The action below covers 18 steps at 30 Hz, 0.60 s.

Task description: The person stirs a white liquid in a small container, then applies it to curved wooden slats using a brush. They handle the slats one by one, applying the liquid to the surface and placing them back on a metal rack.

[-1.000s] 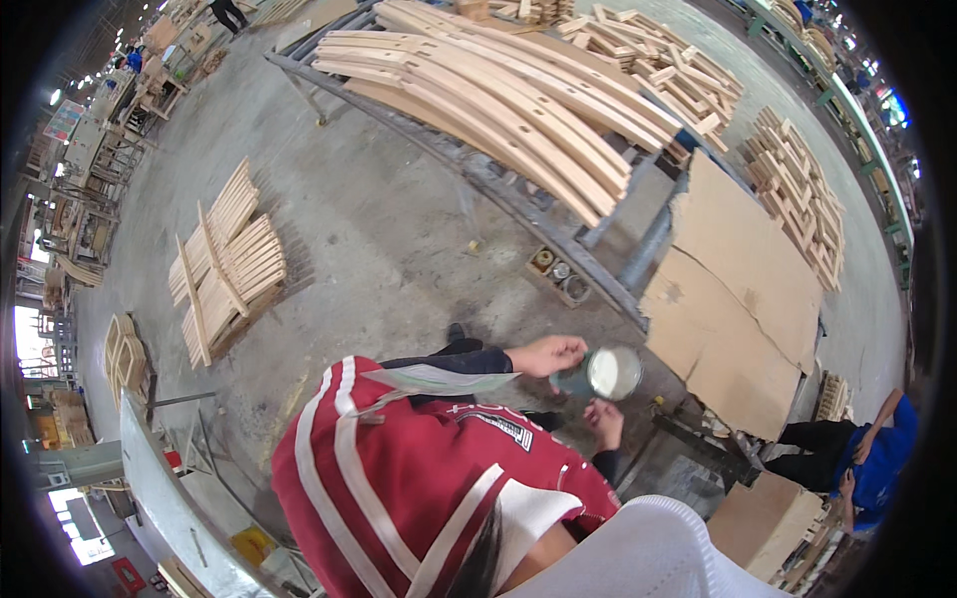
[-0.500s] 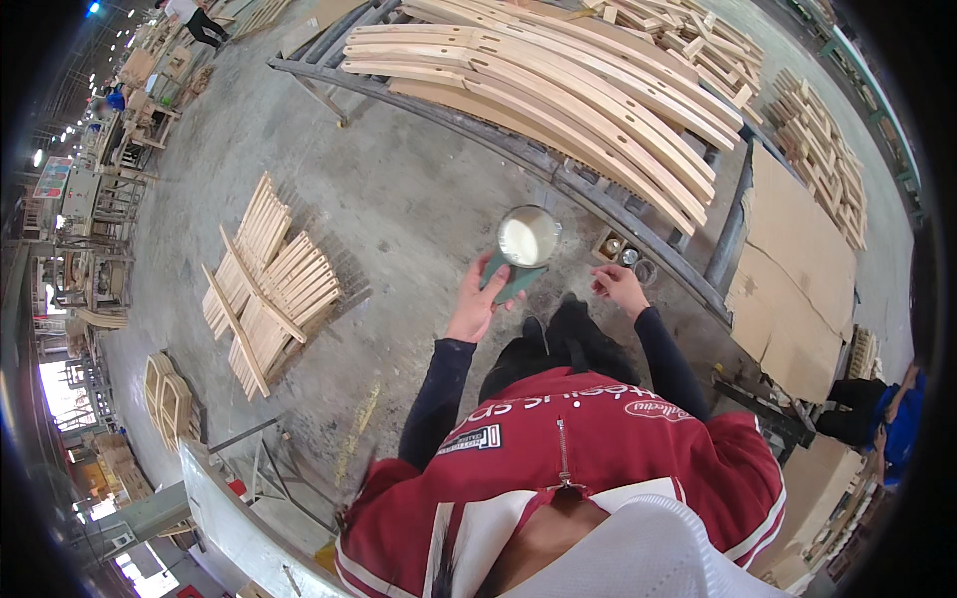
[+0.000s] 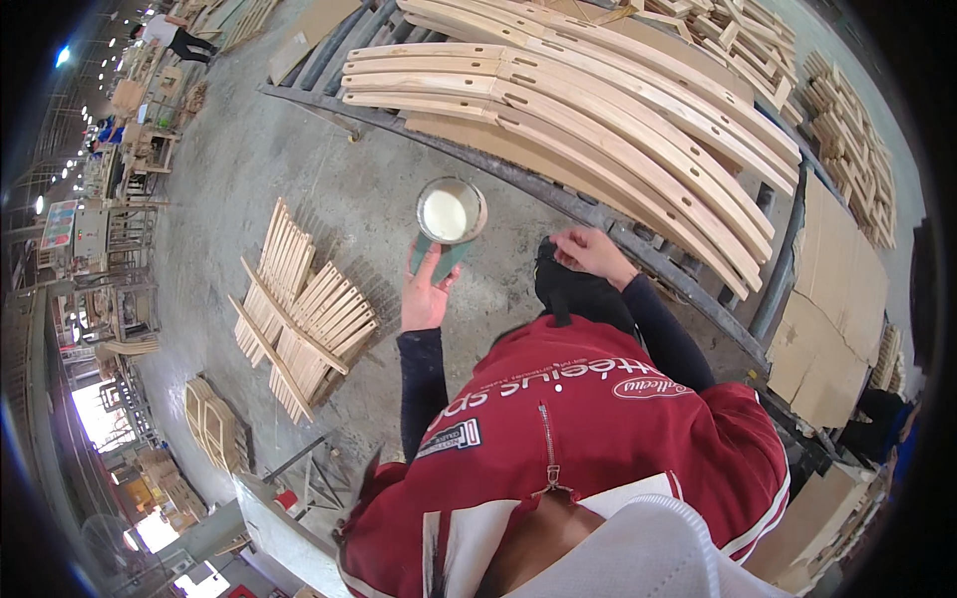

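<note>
Green cup [image 3: 453, 251]: clasped in left hand [image 3: 425, 296] with forearm [image 3: 424, 367] extended, left of frame centre. Holding right hand [image 3: 595, 253] bent-fingered, right of centre; cannot tell if gripping.

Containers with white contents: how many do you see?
1. The container is in the left hand, held over the bare floor, apart from the right hand. Others may be hidden from this view.

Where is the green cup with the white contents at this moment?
In the head view, the green cup is just left of and above the centre, gripped in the left hand, between the slatted wooden pieces and the metal rack.
</note>
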Each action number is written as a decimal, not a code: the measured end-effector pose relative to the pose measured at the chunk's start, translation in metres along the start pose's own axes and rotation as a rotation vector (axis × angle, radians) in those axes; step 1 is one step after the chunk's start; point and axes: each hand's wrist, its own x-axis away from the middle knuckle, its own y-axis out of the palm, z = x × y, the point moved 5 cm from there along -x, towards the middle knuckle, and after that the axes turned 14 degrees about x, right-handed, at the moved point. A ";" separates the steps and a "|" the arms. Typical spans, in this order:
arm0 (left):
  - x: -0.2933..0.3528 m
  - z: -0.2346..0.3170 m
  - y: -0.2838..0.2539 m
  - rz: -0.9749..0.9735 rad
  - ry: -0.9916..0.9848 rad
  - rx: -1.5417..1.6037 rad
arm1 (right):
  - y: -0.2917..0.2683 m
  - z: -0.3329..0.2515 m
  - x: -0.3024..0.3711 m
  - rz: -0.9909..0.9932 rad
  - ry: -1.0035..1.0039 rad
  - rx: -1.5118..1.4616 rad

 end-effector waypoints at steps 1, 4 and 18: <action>-0.015 0.008 0.006 -0.061 -0.014 -0.011 | -0.007 -0.013 -0.014 0.021 -0.058 0.008; -0.072 0.032 0.022 -0.015 -0.013 -0.019 | -0.052 -0.052 -0.060 0.179 -0.141 -0.096; -0.361 0.104 0.079 -0.110 -0.284 0.187 | -0.284 -0.116 -0.294 0.690 -0.150 -0.963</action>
